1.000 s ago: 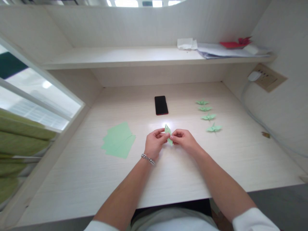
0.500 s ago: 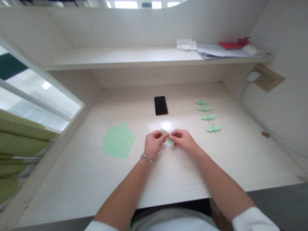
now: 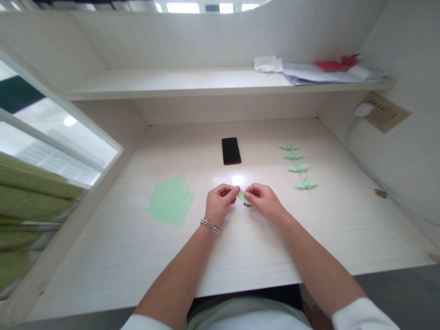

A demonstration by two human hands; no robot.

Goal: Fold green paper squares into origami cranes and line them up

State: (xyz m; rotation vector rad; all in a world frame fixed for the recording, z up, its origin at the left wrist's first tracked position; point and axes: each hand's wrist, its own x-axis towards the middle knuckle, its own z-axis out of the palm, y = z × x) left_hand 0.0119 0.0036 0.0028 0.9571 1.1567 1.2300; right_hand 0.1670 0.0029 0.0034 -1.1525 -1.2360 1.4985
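A small folded piece of green paper (image 3: 241, 196) is pinched between my two hands, just above the desk. My left hand (image 3: 219, 201), with a silver chain bracelet (image 3: 209, 226) at the wrist, grips its upper left end between thumb and fingers. The lower right end is held by my right hand (image 3: 263, 200) in the same way. Fingers cover both ends of the paper. Loose green paper sheets (image 3: 171, 200) lie fanned in a pile left of my hands. Several folded green paper cranes (image 3: 306, 184) form a column to the right.
A black phone (image 3: 231, 151) lies beyond my hands on the pale desk (image 3: 247, 256). The shelf above (image 3: 165, 82) carries papers (image 3: 309, 73) and a red folded paper (image 3: 349, 59). On the right wall, a charger cable (image 3: 357, 156) hangs from a socket (image 3: 385, 112).
The folded green paper has turned a little and more of it is covered by my fingers. My right hand's grip has slid toward the paper's lower end.
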